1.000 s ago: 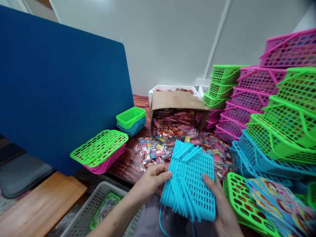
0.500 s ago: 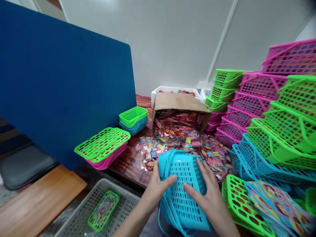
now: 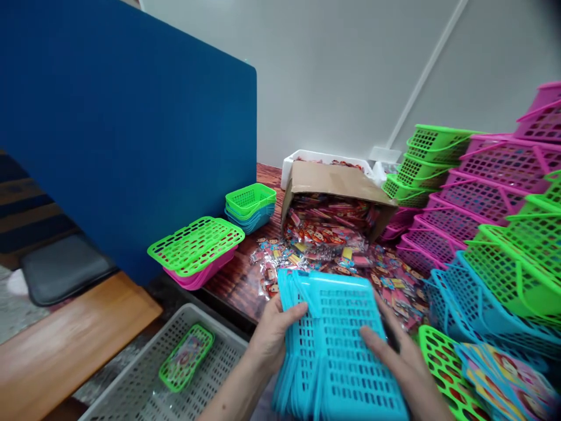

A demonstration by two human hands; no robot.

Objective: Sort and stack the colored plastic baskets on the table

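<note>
Two hands hold a stack of blue baskets

The left hand (image 3: pixel 274 333) pinches the near left edge of the blue baskets (image 3: pixel 337 345) and the right hand (image 3: pixel 401 356) lies flat on top, fingers spread, so the stack (many nested together) does not slide apart. Just past the grip, little toy packets (image 3: pixel 333 251) spill from a tipped cardboard box (image 3: pixel 337 181) onto the worktop (image 3: pixel 236 280). Down to the left sits a grey tray (image 3: pixel 144 386)
</note>
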